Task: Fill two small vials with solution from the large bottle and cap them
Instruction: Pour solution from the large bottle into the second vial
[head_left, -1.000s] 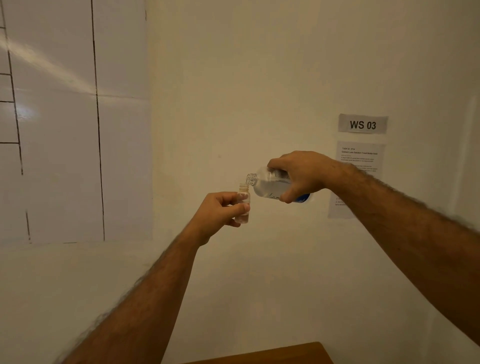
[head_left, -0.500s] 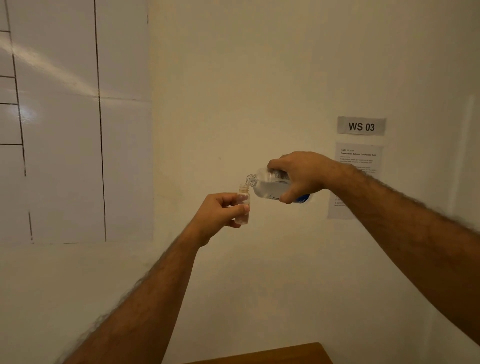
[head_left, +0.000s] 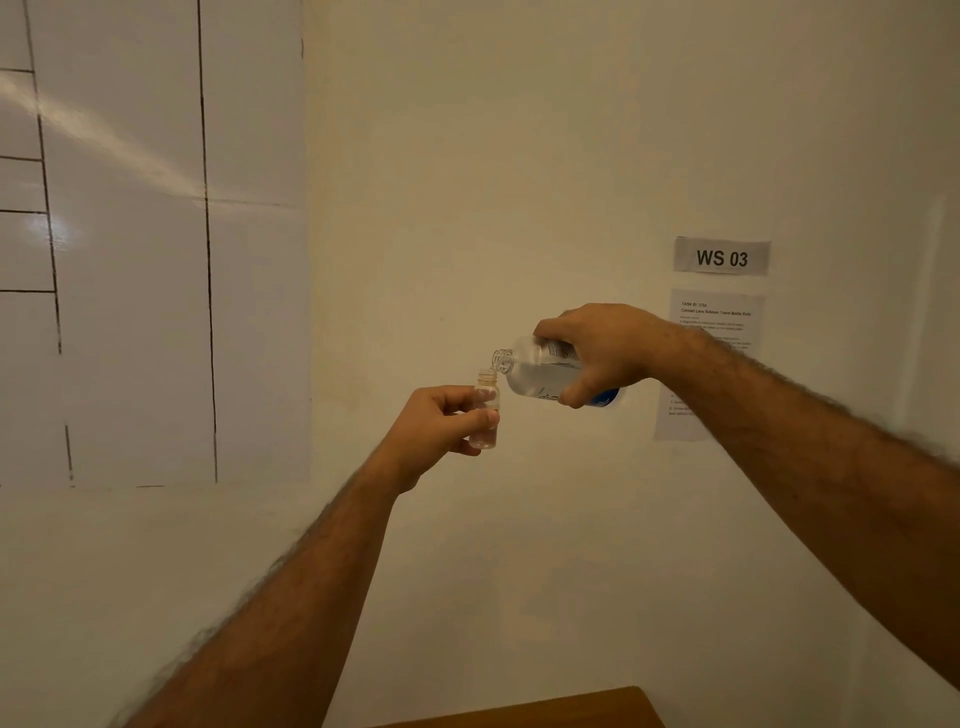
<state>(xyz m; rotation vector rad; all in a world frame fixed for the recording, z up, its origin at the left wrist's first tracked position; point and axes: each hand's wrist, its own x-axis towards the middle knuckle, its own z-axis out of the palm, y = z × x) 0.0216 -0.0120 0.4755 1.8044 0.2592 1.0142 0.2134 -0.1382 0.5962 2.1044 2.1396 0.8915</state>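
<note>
The large bottle is showing clear, with colourless solution inside, dark print along its side and a patch of bright blue at its base. The small vial is looking clear with a faint pinkish tint. The wall behind is glowing a warm cream. The glossy white board is carrying thin black ruled lines. The grey sign is bearing bold black "WS 03", the white sheet below it small black text. The surface is showing brown wood.
</note>
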